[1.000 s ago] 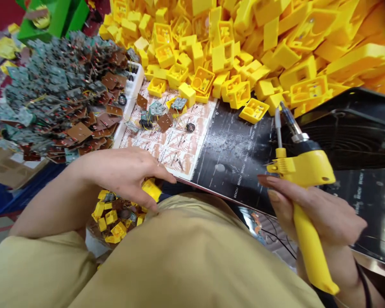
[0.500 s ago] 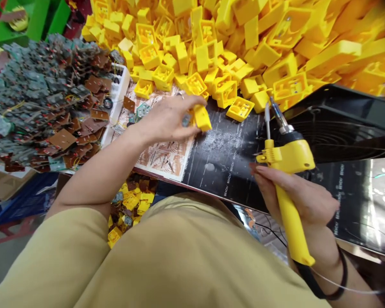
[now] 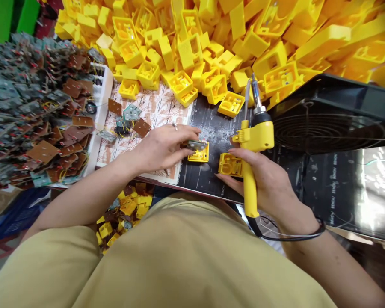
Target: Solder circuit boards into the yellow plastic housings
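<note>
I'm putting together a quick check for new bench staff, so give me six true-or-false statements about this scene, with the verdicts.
1. The right hand holds a yellow soldering gun. True.
2. The left hand holds nothing. False: its fingertips hold a small circuit board at a yellow case.
3. The soldering gun's tip points toward the person's body. False: it points away, toward the pile of yellow cases.
4. A second yellow case is at the right hand's fingers. True.
5. The heap of circuit boards lies on the picture's right side. False: it is on the left.
6. A black fan is right of the soldering gun. True.
</note>
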Action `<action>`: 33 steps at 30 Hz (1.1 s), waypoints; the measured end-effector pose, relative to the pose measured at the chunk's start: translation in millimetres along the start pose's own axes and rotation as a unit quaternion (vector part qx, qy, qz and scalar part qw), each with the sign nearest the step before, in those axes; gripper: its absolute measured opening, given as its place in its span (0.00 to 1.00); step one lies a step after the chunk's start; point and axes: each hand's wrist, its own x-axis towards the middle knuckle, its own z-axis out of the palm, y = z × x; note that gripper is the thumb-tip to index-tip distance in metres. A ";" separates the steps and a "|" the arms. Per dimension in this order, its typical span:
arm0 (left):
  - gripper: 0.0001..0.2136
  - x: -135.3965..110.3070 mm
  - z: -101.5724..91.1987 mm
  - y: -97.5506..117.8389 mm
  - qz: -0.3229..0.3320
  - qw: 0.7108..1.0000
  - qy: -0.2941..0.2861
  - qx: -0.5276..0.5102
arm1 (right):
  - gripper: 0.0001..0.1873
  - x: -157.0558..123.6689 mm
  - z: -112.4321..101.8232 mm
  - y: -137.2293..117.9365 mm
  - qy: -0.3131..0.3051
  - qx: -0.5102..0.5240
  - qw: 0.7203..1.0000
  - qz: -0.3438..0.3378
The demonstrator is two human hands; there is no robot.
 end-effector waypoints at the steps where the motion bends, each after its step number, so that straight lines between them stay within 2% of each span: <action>1: 0.11 -2.0 -3.6 -3.1 -0.027 0.999 0.027 -0.029 | 0.26 -0.1 -0.4 -0.8 0.006 0.006 1.000 -0.001; 4: 0.20 -6.5 -18.2 -13.9 -0.130 0.987 0.080 -0.054 | 0.25 -0.2 -2.6 -0.4 -0.030 0.043 0.999 -0.011; 7: 0.29 -7.3 -25.1 -14.1 -0.166 0.978 0.103 0.078 | 0.25 0.1 -5.1 0.9 -0.058 0.056 0.997 -0.011; 9: 0.29 -5.3 -17.3 -3.1 -0.131 0.971 0.103 0.169 | 0.28 0.8 -5.4 -0.1 -0.032 0.020 0.999 0.004; 12: 0.27 0.8 9.2 20.7 -0.051 0.972 0.046 0.226 | 0.35 2.4 -3.1 -3.3 0.008 -0.083 0.996 0.013; 14: 0.28 4.9 25.7 31.6 -0.025 0.967 -0.003 0.255 | 0.30 2.9 -3.3 -3.6 -0.006 -0.099 0.995 0.000; 16: 0.27 7.2 34.0 34.4 -0.019 0.964 -0.039 0.263 | 0.23 2.0 -7.8 -1.3 -0.049 -0.051 0.997 -0.031; 18: 0.23 6.9 34.8 30.3 0.010 0.973 -0.057 0.223 | 0.21 0.5 -15.7 2.2 -0.082 -0.003 0.995 -0.061; 20: 0.21 4.9 34.1 23.5 0.058 0.984 -0.060 0.154 | 0.21 -0.4 -22.6 4.4 -0.080 0.005 0.995 -0.060; 22: 0.24 2.2 37.3 18.2 0.097 0.989 -0.052 0.099 | 0.23 0.2 -23.7 3.6 -0.047 -0.038 0.997 -0.042; 25: 0.28 -0.7 48.4 17.1 0.104 0.992 -0.027 0.062 | 0.32 2.3 -15.1 -0.8 0.001 -0.145 0.989 -0.033; 27: 0.28 -1.5 51.8 19.3 0.102 0.994 -0.020 0.042 | 0.27 2.0 -9.1 -1.2 -0.002 -0.165 0.986 -0.028; 30: 0.24 1.9 37.7 16.0 0.086 0.995 0.009 0.053 | 0.20 -2.0 -9.7 4.9 -0.050 -0.065 0.996 -0.043; 32: 0.18 10.6 17.3 1.2 0.013 0.991 0.072 0.109 | 0.20 -4.3 -15.1 9.6 -0.076 -0.002 0.996 -0.053; 33: 0.15 17.3 6.5 -10.7 -0.045 0.982 0.111 0.145 | 0.21 -4.6 -17.7 10.6 -0.074 0.011 0.996 -0.052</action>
